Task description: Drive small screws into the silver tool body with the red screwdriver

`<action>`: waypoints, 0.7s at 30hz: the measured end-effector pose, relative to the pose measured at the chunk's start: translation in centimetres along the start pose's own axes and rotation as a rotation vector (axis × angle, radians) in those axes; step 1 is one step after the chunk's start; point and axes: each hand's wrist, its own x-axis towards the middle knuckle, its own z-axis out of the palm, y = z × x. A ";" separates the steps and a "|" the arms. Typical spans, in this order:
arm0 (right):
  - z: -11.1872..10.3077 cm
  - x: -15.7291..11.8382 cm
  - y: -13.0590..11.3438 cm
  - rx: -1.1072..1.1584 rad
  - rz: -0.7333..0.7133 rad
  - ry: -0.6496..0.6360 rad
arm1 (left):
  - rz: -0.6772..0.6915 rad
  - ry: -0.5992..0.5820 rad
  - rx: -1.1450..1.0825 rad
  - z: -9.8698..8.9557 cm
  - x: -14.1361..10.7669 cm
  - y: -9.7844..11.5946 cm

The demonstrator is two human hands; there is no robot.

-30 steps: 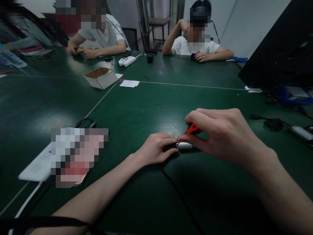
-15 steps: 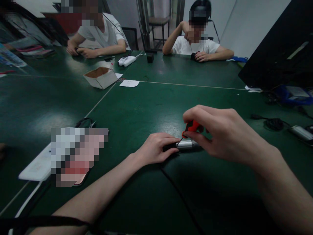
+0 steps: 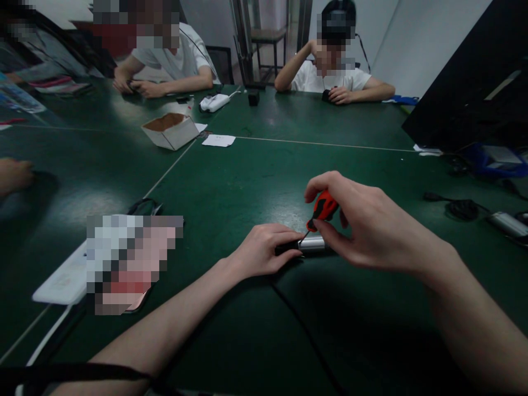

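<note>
The right hand (image 3: 367, 225) gripped an orange-and-black screwdriver (image 3: 325, 205) whose slant risked skidding its tip off the black-and-silver cylindrical device (image 3: 312, 245) on the green tabletop (image 3: 247, 181) into the left hand (image 3: 262, 248) clasping the device's black end.

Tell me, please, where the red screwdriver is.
The red screwdriver is right of centre in the head view, in the right hand, its tip at the silver device held by the left hand.

Here near, one left hand (image 3: 262, 250), one right hand (image 3: 367, 223), that's two; one red-and-black screwdriver (image 3: 324, 206), one silver-and-black device (image 3: 312, 244)! Far side, two people in white (image 3: 192, 58), one stool (image 3: 268, 37). Left, one open box (image 3: 185, 136), one co-worker's hand (image 3: 14, 176).
</note>
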 end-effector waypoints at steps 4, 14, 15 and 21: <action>0.0 0.0 0.2 -0.017 0.004 0.015 | -0.006 -0.001 0.013 -0.1 0.0 0.2; -0.4 0.0 -0.3 -0.255 -0.030 0.006 | 0.015 0.006 0.015 0.0 0.0 -0.1; -0.4 0.0 -0.3 -0.217 -0.032 -0.001 | 0.015 0.007 0.011 0.0 0.0 -0.1; -0.2 -0.1 -0.2 -0.119 0.010 -0.013 | -0.005 0.008 0.009 -0.1 0.0 0.2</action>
